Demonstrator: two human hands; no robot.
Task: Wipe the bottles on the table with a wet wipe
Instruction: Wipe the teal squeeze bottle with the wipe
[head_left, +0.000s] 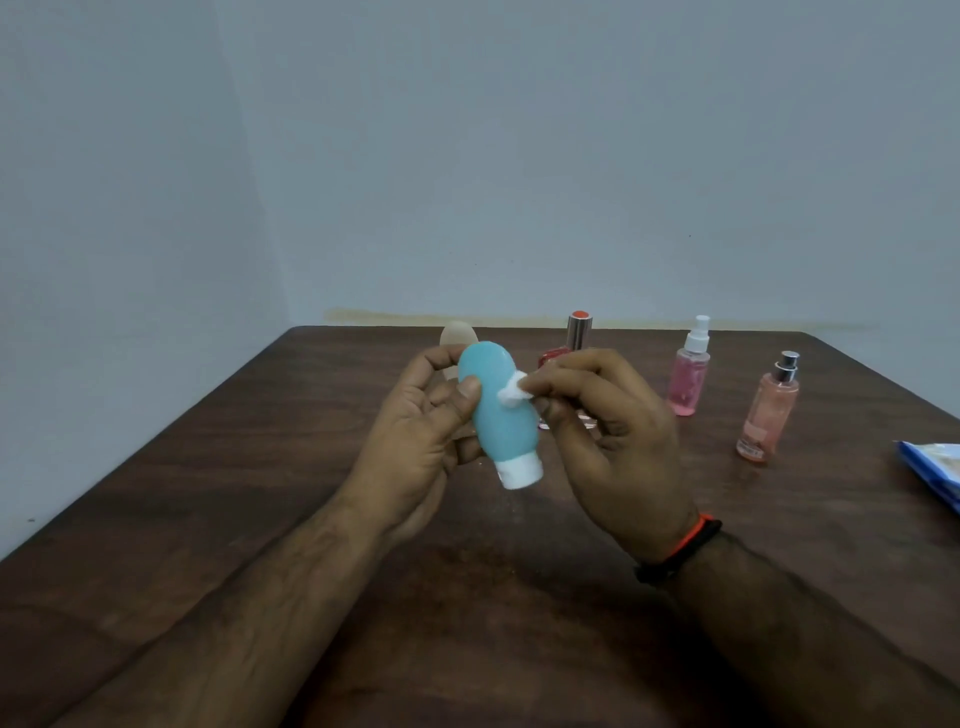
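Note:
My left hand (415, 441) grips a light blue squeeze bottle (493, 415) above the table, its white cap pointing down toward me. My right hand (608, 441) pinches a small folded white wet wipe (513, 391) and presses it against the bottle's right side. Behind my hands stand a red bottle with a silver cap (577, 332) and a beige bottle (456, 335), both partly hidden. Two pink spray bottles (690, 374) (768, 410) stand upright to the right.
The dark wooden table (260, 467) stretches to a pale wall at the back. A blue and white wipe packet (935, 470) lies at the right edge of view. An orange and black band circles my right wrist.

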